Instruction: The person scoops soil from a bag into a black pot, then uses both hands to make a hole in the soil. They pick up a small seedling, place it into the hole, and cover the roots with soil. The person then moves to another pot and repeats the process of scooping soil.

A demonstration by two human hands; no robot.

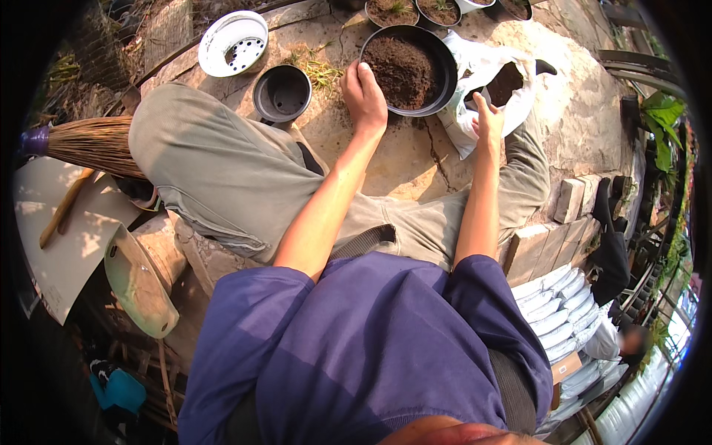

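Observation:
My left hand (pixel 364 100) grips the near left rim of a wide black plastic pot (pixel 446 69), thumb on the edge. Dark brown soil (pixel 401 75) is heaped inside the pot, mostly towards its left. Right beside it stands a white plastic sack (pixel 517 114), its mouth open and dark soil (pixel 505 83) showing within. My right hand (pixel 487 117) is at the sack's near edge, with plastic between thumb and fingers; some fingertips are hidden. A smaller black pot (pixel 282 93) and a white pot with drain holes (pixel 233 44) sit to the left, with no soil visible in either.
Several soil-filled pots (pixel 392 12) line the far edge. Uprooted grass (pixel 322 75) lies on the cracked stone slab (pixel 411 161). A twig broom (pixel 94 142) is by my left knee. Stone blocks (pixel 537 250) and stacked white sacks (pixel 556 311) lie right; people are lower left and right.

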